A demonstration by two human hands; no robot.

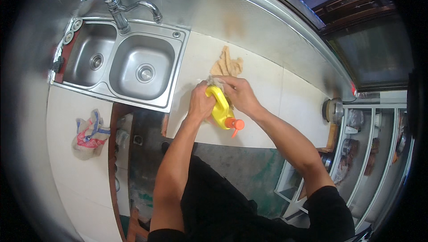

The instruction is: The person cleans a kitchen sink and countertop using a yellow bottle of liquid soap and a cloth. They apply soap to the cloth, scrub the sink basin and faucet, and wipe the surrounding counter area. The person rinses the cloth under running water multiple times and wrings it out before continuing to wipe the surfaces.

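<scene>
On the pale counter, my left hand [201,99] grips a yellow plastic jug [222,112] by its upper part. An orange pump top [233,124] points toward my body. My right hand [238,91] is closed on a pale, crumpled cloth [215,80] at the far end of the jug, close beside my left fingers. Just beyond both hands lies a crumpled tan cloth [226,63]. Part of the jug is hidden under my hands.
A double steel sink [176,68] with a chrome tap [133,8] is at left. A white sack-like cloth [91,137] lies on the left counter. Pots [334,110] sit at the counter's right end, beside white racks [370,148] holding items. A metal backsplash [272,37] runs behind.
</scene>
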